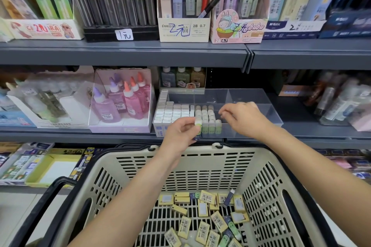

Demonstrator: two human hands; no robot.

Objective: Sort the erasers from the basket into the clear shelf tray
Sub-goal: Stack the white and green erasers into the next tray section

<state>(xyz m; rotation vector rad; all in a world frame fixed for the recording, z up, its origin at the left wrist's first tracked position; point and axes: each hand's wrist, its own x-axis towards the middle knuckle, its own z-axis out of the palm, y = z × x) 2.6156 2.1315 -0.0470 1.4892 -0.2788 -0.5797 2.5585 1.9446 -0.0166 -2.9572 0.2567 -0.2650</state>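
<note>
Obscured items first. Underside of right hand (244, 120) turned away from camera, fingers curled down over an open compartment; cannot tell whether anything is pinched there. Small dark blue patch (196, 138) under the heel of left hand (181, 132), mostly covered, not identifiable. Both forearms cut off at the bottom edge; basket (200, 158) cut off at the bottom and lower corners. Shelf goods far right of the right hand blurred.

Grip: left hand closed on one eraser (198, 125), pinched between thumb and fingertips, white end up, green sleeve below. Held at the front wall of the clear tray (251, 96), immediately left of the green-sleeved rows (208, 120) standing upright inside. Further left of the grip, white-topped blocks (172, 112), packed tight, stepped higher toward the back. Right of the grip, under the right hand, bare tray floor between thin transparent dividers.

Materials: tray of hard clear plastic, straight-walled, rectangular. Basket of beige moulded plastic, slotted walls, lattice floor, black handle (52, 190) folded to its left side. Below both hands, nearer the camera, loose erasers (202, 230) on the basket floor: flat rectangular blocks in pale yellow sleeves with barcode labels, a few green and dark blue ones mixed in, lying at all angles. Well left of the grip, pink and purple squeeze bottles (128, 102) in a clear-fronted box.
</note>
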